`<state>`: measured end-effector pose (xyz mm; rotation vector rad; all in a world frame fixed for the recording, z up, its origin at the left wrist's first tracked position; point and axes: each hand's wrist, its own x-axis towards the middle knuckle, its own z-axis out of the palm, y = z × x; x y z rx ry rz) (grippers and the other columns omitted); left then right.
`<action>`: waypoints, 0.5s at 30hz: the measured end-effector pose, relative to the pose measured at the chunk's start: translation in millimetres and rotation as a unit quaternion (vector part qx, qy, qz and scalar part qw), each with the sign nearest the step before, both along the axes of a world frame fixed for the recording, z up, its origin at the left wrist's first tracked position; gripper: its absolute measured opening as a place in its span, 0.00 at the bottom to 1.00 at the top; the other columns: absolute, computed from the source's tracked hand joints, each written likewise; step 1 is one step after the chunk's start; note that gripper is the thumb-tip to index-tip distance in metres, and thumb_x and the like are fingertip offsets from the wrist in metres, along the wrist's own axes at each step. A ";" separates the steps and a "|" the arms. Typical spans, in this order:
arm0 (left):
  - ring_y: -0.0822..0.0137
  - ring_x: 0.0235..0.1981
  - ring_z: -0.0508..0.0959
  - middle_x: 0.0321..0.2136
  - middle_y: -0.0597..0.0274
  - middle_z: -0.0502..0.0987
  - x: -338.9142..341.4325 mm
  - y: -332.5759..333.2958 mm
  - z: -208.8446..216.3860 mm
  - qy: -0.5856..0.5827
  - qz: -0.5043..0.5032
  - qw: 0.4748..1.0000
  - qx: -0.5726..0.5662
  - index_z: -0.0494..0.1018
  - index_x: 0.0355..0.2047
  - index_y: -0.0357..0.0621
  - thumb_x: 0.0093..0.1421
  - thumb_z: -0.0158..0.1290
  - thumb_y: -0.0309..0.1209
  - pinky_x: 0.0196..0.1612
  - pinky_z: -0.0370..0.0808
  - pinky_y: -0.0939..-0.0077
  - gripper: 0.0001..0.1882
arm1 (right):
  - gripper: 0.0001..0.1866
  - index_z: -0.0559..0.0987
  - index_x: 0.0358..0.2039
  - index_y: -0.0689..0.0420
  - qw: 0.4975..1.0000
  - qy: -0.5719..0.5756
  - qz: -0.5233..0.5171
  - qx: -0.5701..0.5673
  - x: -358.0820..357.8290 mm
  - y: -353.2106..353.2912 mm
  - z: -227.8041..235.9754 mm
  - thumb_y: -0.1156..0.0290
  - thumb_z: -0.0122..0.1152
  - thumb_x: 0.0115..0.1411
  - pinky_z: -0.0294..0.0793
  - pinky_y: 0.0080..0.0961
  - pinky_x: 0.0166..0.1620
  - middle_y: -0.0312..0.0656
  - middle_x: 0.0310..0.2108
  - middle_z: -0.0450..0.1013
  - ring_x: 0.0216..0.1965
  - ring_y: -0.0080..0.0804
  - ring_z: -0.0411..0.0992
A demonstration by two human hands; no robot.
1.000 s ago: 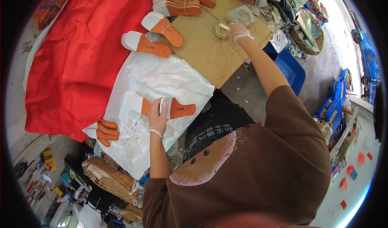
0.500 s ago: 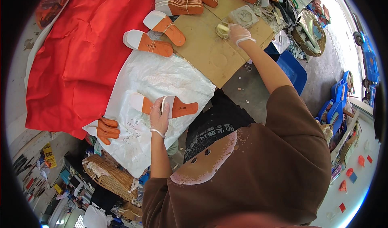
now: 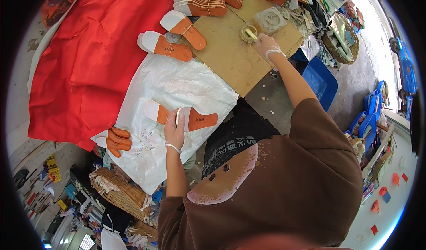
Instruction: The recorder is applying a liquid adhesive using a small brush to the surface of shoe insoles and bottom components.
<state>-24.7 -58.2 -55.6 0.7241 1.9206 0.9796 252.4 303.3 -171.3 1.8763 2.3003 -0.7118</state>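
My left hand (image 3: 175,130), in a thin clear glove, grips a shoe insole (image 3: 202,120) with a white end and an orange-brown end. Another insole (image 3: 156,111) lies just beyond that hand, partly covered by it, on a white plastic sheet (image 3: 199,83). Far right, my gloved right hand (image 3: 269,45) is closed on a pale yellow stick (image 3: 251,33), whose tip is in a small round tub (image 3: 244,37). The tub stands on brown cardboard (image 3: 222,63), beside a clear block-shaped container (image 3: 270,20).
Two tied insole bundles (image 3: 173,51) (image 3: 188,31) lie beyond the sheet, with larger stacks (image 3: 199,1) farther back. Red cloth (image 3: 88,72) spreads at left; a few insoles (image 3: 117,141) lie at the sheet's left edge. A blue bin (image 3: 320,79) stands right of the cardboard.
My right hand has drawn slightly back and right, so the pale yellow stick now shows in the tub. My left hand still holds the insole in nearly the same place.
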 end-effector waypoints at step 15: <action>0.69 0.40 0.74 0.40 0.58 0.76 6.3 15.9 3.5 0.045 -0.038 0.998 0.006 0.72 0.47 0.38 0.65 0.50 0.36 0.43 0.72 0.75 0.16 | 0.15 0.78 0.40 0.55 0.925 0.289 -0.239 -0.067 2.9 -30.7 -5.7 0.58 0.53 0.62 0.72 0.35 0.42 0.48 0.34 0.76 0.37 0.42 0.75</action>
